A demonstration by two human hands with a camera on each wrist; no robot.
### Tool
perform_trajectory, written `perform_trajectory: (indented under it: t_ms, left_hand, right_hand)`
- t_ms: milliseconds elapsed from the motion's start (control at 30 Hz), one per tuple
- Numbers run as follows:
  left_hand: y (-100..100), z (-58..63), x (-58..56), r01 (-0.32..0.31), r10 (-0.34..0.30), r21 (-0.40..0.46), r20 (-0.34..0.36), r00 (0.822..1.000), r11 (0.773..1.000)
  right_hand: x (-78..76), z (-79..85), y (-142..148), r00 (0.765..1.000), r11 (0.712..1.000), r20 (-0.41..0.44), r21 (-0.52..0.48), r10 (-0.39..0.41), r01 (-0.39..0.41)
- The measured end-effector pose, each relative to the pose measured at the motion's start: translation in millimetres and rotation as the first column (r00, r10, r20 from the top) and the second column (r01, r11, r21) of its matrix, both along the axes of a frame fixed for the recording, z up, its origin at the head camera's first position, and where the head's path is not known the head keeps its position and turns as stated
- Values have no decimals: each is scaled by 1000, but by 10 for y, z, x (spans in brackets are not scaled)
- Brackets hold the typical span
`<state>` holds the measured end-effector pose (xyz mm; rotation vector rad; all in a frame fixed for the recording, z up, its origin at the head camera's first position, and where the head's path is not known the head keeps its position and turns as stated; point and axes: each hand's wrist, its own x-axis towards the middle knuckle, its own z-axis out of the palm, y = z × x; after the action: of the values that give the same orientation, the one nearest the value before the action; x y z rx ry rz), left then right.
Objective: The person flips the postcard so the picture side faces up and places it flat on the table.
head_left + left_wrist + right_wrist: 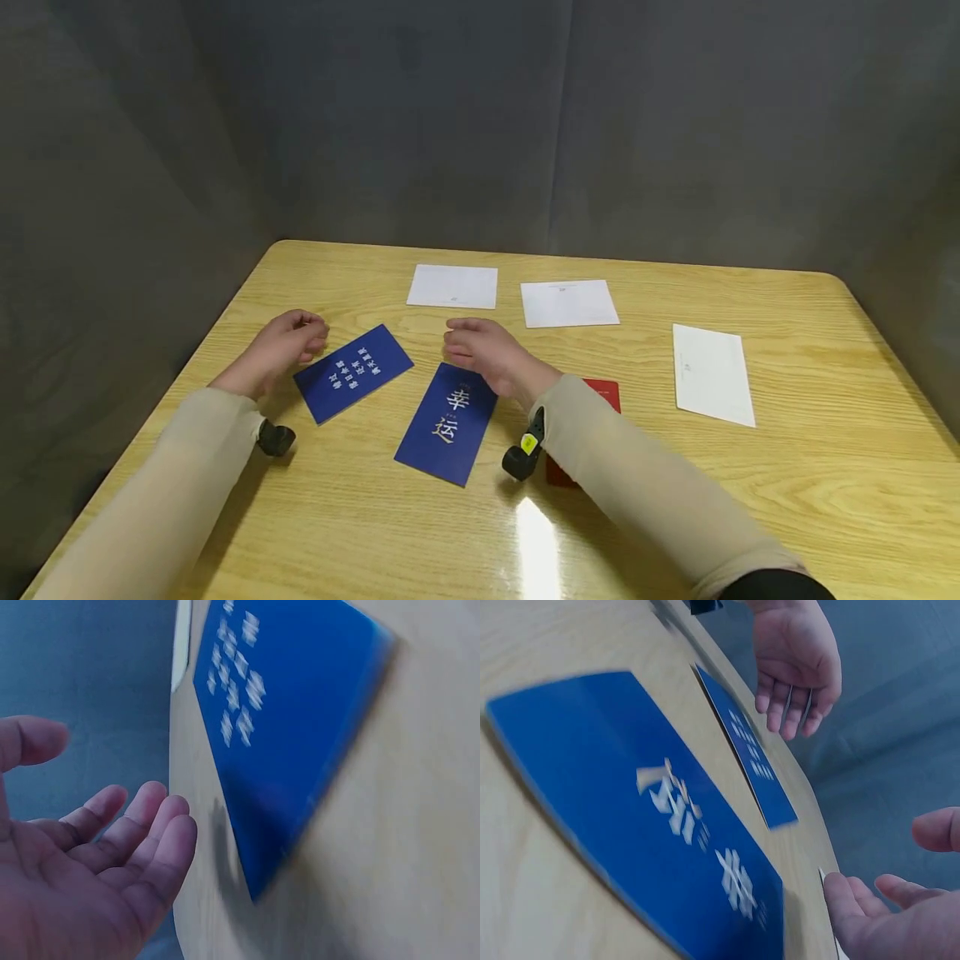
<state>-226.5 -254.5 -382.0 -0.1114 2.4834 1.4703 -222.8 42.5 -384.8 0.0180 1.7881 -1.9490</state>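
Observation:
My left hand (288, 346) hovers beside the left end of a blue card (352, 372) with rows of white characters. In the left wrist view its fingers (166, 851) are loosely bent, palm up, and hold nothing. My right hand (487, 350) is over the top end of a second blue card (447, 425), which bears two large characters and lies flat on the table. Nothing is between its fingers in the right wrist view, where the thumb (939, 829) stands apart. A red card (558, 473) is partly hidden under the right forearm.
Two white cards, one at back left (453, 287) and one at back middle (570, 303), lie on the wooden table (840, 400). Another white card (714, 375) lies to the right. Dark grey cloth (450, 125) hangs behind the table and at its sides.

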Motion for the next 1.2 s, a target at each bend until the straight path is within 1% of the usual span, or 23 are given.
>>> perform_trajectory:
  t_ms: [133,200,333,533,600,767,833,1033,1100,1200]
  left_hand:
    - [108,42,-95,-11,11,55,14,1000,998]
    - [170,62,-149,-9,7,71,18,1000,997]
    - [302,91,-248,-8,4,109,30,1000,994]
    - [488,101,-349,-6,2,153,24,1000,988]
    - [538,95,-370,-7,3,168,24,1000,986]
    - [633,96,-424,-12,6,193,31,1000,981]
    - [666,106,-448,-9,4,204,25,1000,979]
    - [728,127,-530,9,-13,239,15,1000,971]
    - [734,119,-567,24,-29,249,15,999,968]
    - [760,98,-613,24,-38,232,58,998,972]
  right_hand:
    - [-71,40,153,999,999,3,9,-41,41]
    - [-107,55,222,998,998,0,-2,-66,66]
    - [-177,63,342,995,995,-3,8,-103,103]
    - [-273,45,475,989,988,0,31,-149,149]
    - [-303,36,520,989,988,-13,54,-147,147]
    - [-368,21,636,990,980,-81,154,-115,127]
    - [-392,15,675,988,976,-99,175,-116,132]
    - [-457,7,731,987,970,-105,200,-122,141]
    - [-484,3,740,987,967,-106,212,-123,143]
    - [-514,4,754,987,962,-103,231,-122,143]
